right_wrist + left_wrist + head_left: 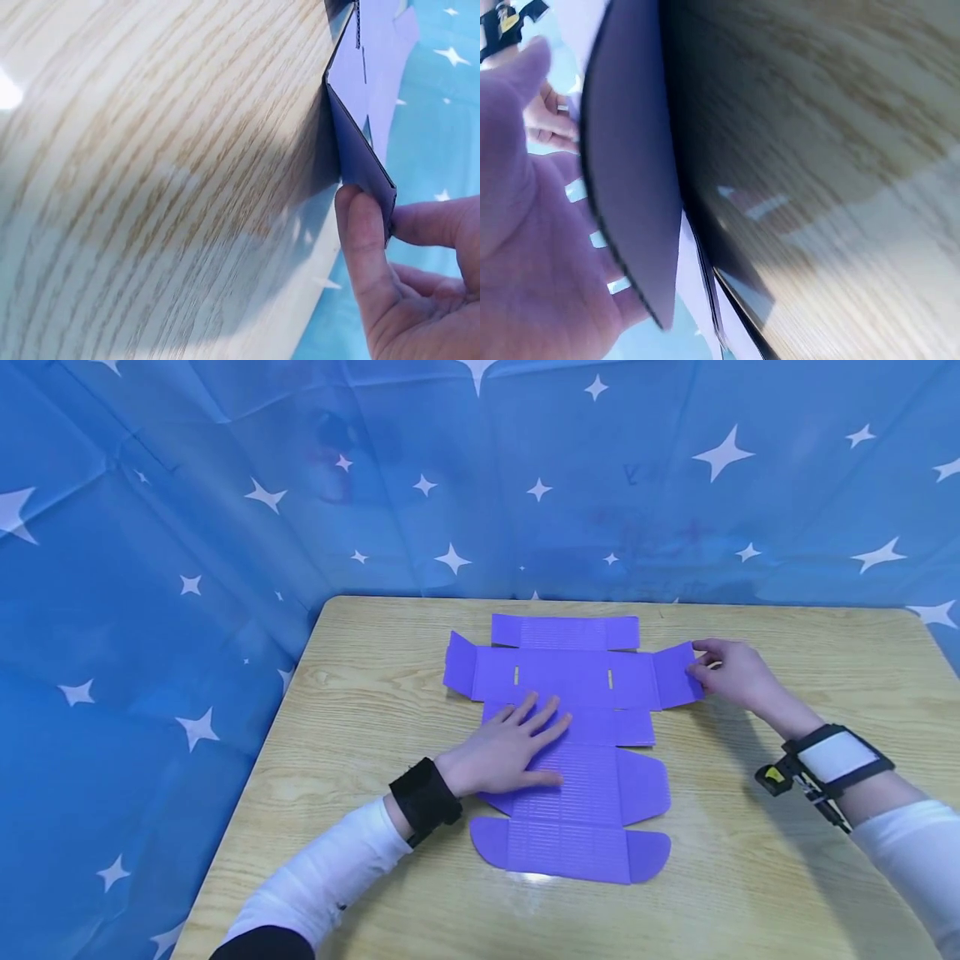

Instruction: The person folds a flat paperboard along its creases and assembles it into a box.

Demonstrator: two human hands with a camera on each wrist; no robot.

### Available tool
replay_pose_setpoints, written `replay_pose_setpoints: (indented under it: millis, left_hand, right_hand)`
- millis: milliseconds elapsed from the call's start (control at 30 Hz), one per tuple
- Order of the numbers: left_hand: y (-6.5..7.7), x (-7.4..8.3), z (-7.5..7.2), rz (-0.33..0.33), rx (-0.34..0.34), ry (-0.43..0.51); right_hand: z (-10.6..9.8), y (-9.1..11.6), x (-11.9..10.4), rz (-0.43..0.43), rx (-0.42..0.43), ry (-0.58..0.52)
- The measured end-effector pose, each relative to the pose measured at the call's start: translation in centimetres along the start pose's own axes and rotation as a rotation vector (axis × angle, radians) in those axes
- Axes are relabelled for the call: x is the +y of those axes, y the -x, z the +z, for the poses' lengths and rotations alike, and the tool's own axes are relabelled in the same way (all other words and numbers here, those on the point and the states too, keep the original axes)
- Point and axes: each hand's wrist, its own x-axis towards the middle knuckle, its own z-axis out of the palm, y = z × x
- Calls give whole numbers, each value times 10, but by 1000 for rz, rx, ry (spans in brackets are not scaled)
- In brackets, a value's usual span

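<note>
An unfolded purple cardboard box (585,777) lies on the wood-grain table, its creased panels and side flaps spread out. Two narrow slots show in its upper wide panel. My left hand (506,747) rests on the middle of the sheet with fingers spread. In the left wrist view a cardboard flap (630,165) stands beside the left palm (532,247). At the far right, my right hand (731,672) pinches the outer edge of the right flap (675,677), which tilts up from the table. The right wrist view shows thumb and fingers (367,232) on either side of that edge.
The table (375,693) extends around the cardboard on all sides. A blue curtain with white stars (480,485) hangs behind it and along the left. Each wrist wears a black strap (426,797). The upper left flap (461,666) also stands partly raised.
</note>
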Motion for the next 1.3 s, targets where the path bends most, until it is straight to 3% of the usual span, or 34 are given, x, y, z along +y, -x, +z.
replay_pose_setpoints:
  millis: [267,400,600,733,933,1133,1300]
  left_hand:
    - [0,2,9,-21,-84,-86]
    - [0,1,12,-26,-95,-104]
    - [1,0,14,-27,-87,-111]
    - [1,0,14,-28,-86,-116]
    - [0,-2,13,-24,-76,-129]
    - [-1,-2,14,-14,-85,-118]
    - [-3,-2,17,-12,-94,-104]
  right_hand:
    - [0,-1,-4,-28,4,63]
    - [-2,-3,-13,-46,-9,164]
    - [-5,-15,-36,-140,-15,350]
    - [-7,-26,-60,-198,-75,435]
    - [1,-51,-87,-261,-159,451]
    - [17,-76,-90,-318,-182,436]
    - [26,-87,-89,-309,-197,444]
